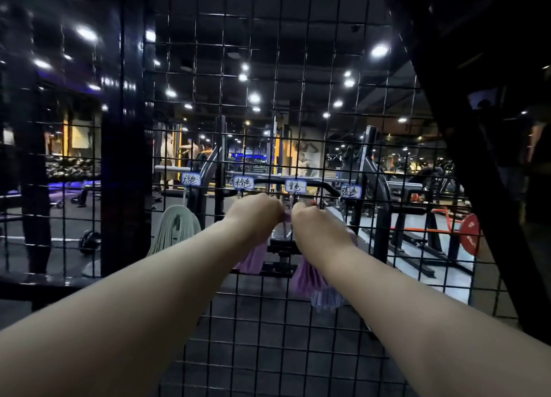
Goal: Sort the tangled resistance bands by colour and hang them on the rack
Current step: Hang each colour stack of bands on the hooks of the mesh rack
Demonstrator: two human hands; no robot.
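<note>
A black wire grid rack (268,68) stands in front of me with a row of small white colour labels (295,185) clipped across it. Green bands (176,226) hang under the leftmost label. Both my hands are raised to the grid under the purple label. My left hand (257,210) and my right hand (310,217) grip the top of a purple band (304,279) between them. Pink bands (253,258) hang below my left wrist, partly hidden by my arm. A bluish band (328,299) hangs lower right under my right forearm.
A thick black post (125,158) stands left of the grid and a slanted black beam (465,128) at right. Behind the mesh are gym machines, a red weight plate (470,234) and dumbbells (89,241) on the floor.
</note>
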